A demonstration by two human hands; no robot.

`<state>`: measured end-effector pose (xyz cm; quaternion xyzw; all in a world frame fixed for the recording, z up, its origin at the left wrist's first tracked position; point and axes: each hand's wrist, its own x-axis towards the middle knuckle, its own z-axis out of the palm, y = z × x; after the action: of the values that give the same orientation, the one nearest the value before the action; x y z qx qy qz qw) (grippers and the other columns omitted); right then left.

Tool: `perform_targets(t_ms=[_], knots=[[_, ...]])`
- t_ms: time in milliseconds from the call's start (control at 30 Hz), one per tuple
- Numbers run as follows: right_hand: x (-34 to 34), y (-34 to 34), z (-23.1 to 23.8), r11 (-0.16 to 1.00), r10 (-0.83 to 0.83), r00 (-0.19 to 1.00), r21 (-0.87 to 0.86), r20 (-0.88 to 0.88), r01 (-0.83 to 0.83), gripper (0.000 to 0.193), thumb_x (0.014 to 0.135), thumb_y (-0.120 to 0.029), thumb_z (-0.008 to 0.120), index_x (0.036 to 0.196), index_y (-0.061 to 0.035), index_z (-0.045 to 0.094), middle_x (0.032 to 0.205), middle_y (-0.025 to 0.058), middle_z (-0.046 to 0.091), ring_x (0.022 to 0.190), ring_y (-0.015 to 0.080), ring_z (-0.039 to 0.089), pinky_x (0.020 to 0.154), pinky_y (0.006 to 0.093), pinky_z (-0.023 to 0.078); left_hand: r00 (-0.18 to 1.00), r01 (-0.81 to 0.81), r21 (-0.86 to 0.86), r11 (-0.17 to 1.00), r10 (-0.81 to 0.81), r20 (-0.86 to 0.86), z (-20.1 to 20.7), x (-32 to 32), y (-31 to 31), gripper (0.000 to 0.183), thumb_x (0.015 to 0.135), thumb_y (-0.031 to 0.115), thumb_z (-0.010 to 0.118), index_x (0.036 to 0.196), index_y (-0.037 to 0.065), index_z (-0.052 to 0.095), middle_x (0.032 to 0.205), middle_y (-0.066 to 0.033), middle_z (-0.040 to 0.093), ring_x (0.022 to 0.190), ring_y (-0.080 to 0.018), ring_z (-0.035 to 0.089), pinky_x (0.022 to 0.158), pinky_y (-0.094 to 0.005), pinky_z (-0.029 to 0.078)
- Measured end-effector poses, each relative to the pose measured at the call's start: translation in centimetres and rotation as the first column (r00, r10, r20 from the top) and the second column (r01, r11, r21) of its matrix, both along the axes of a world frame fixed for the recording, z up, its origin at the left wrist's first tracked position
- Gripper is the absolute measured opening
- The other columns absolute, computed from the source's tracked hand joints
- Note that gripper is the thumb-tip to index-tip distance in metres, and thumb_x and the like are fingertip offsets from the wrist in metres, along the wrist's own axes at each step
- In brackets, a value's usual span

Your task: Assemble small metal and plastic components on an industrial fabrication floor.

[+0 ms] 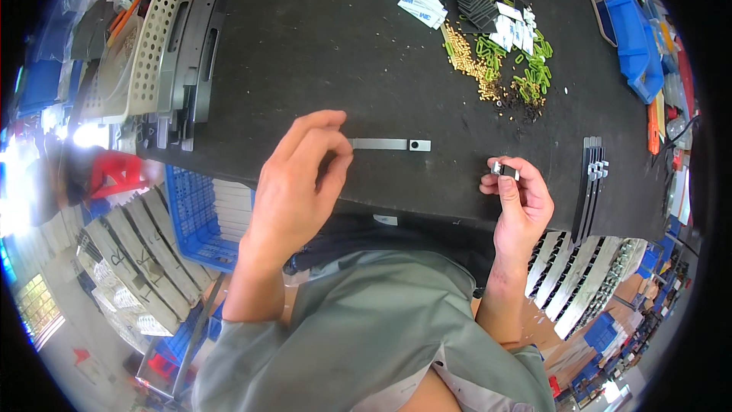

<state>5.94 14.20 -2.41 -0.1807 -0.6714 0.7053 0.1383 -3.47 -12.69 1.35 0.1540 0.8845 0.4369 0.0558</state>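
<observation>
A narrow silver metal strip (381, 144) lies crosswise on the black worktop, with a dark round spot near its right end. My left hand (293, 175) is at its left end, thumb and a bent finger closed together there, while another finger stretches out above. That end of the strip is hidden by the fingers. To the right, my right hand (522, 202) pinches a small black-and-silver clip (505, 171) between thumb and fingers, just above the table's near edge. Farther right lie several dark strips (589, 191) side by side, with small silver clips on them.
Small brass parts (469, 57), green oval rings (536, 69), black plates (476, 0) and white adhesive pads (419, 0) are heaped at the far right. Grey metal rails (191, 46) and a perforated basket (156, 30) line the left. Blue bins (637, 46) stand far right; a blue crate (200, 221) sits below left.
</observation>
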Motion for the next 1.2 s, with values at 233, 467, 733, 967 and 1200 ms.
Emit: perform_targets(t_ms=[233,467,733,967,1200], knots=[[0.2,0.1,0.1,1.000,-0.009,1.000,0.005,-0.001,0.009,0.018,0.096,-0.003,0.066,0.113,0.0031,0.066,0.104,0.0145,0.072,0.083,0.0162,0.070,0.075,0.0296,0.059,0.934,0.142,-0.173,0.975,-0.190,-0.304,0.0,-0.6,2.0,0.034,0.076,0.011,0.082,0.107,0.004,0.071,0.121,-0.0133,0.065,0.107,-0.0316,0.063,0.090,-0.0397,0.051],[-0.6,-1.1,1.0,0.968,-0.007,0.998,-0.248,0.058,0.021,0.020,0.097,0.002,0.062,0.116,0.0073,0.065,0.102,0.0152,0.072,0.084,0.0219,0.073,0.076,0.0345,0.063,0.911,0.239,-0.144,0.960,-0.273,-0.310,-1.2,-1.2,5.7,0.027,0.076,0.006,0.079,0.102,0.004,0.073,0.111,-0.0096,0.069,0.098,-0.0292,0.064,0.082,-0.0386,0.051],[-0.9,-1.5,0.4,0.957,0.013,0.999,-0.290,0.048,0.002,0.021,0.097,0.001,0.062,0.116,0.0082,0.065,0.101,0.0116,0.072,0.084,0.0175,0.072,0.078,0.0301,0.062,0.850,0.386,-0.018,0.922,-0.363,-0.381,-1.1,-0.1,9.1,0.032,0.075,0.003,0.079,0.106,0.002,0.073,0.102,-0.0103,0.072,0.085,-0.0274,0.066,0.077,-0.0376,0.050],[-0.6,-1.5,0.2,0.950,0.042,0.999,-0.312,0.030,-0.031,0.021,0.097,0.002,0.063,0.117,0.0077,0.065,0.098,0.0107,0.073,0.084,0.0163,0.072,0.079,0.0281,0.060,0.833,0.377,-0.066,0.924,-0.370,-0.411,-1.4,0.6,9.8,0.031,0.076,0.003,0.078,0.107,0.000,0.072,0.102,-0.0108,0.072,0.085,-0.0280,0.066,0.076,-0.0378,0.049],[-0.5,-1.4,0.3,0.983,0.074,0.997,-0.172,0.038,-0.067,0.018,0.094,0.005,0.063,0.111,0.0061,0.069,0.095,0.0094,0.073,0.085,0.0148,0.073,0.075,0.0260,0.058,0.836,0.378,-0.092,0.921,-0.382,-0.395,-1.2,0.9,9.8,0.032,0.078,0.003,0.076,0.109,0.000,0.072,0.102,-0.0115,0.072,0.085,-0.0295,0.065,0.078,-0.0383,0.049]])
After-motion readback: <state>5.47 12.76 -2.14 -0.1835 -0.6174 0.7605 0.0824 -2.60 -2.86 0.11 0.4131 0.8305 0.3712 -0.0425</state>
